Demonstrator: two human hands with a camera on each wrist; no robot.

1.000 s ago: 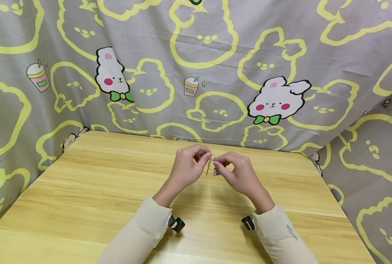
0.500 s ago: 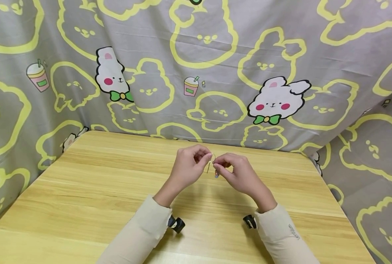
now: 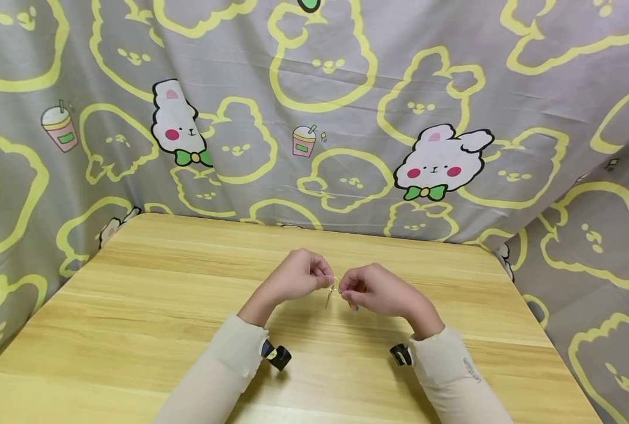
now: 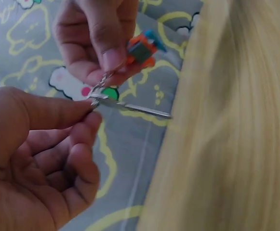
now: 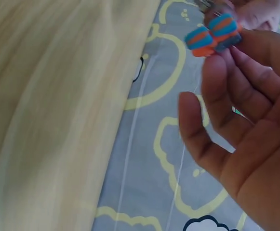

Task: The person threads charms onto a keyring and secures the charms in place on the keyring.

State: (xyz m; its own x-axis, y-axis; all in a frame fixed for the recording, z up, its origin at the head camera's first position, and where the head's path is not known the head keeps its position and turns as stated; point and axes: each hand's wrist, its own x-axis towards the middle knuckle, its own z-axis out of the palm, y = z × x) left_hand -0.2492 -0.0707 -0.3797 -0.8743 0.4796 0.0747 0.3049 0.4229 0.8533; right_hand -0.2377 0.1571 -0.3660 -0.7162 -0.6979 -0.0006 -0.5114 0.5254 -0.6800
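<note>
In the head view my left hand [image 3: 295,277] and right hand [image 3: 386,291] meet above the table's middle, fingertips almost together. Left thumb and index finger pinch a metal key ring [image 4: 95,100], from which a thin silver key [image 4: 144,110] sticks out. The right thumb and fingers pinch a keychain by its short metal chain [image 4: 102,81]. Its charm, a small block-like figure [image 4: 140,51] in orange, blue and grey, lies against the right fingers. Two blue-and-orange striped ends of the charm [image 5: 212,33] face the right wrist camera. Fingertips hide part of the ring.
Below the hands is a wood-grain table [image 3: 150,306]. A grey curtain [image 3: 346,135] with yellow outlines and white rabbits rises behind it and along both sides. Black wrist cameras [image 3: 277,356] sit at both beige cuffs.
Both hands have come down and a little nearer to me, with the key and keychain still between them. The right hand has turned slightly, and less of the charm shows beneath it.
</note>
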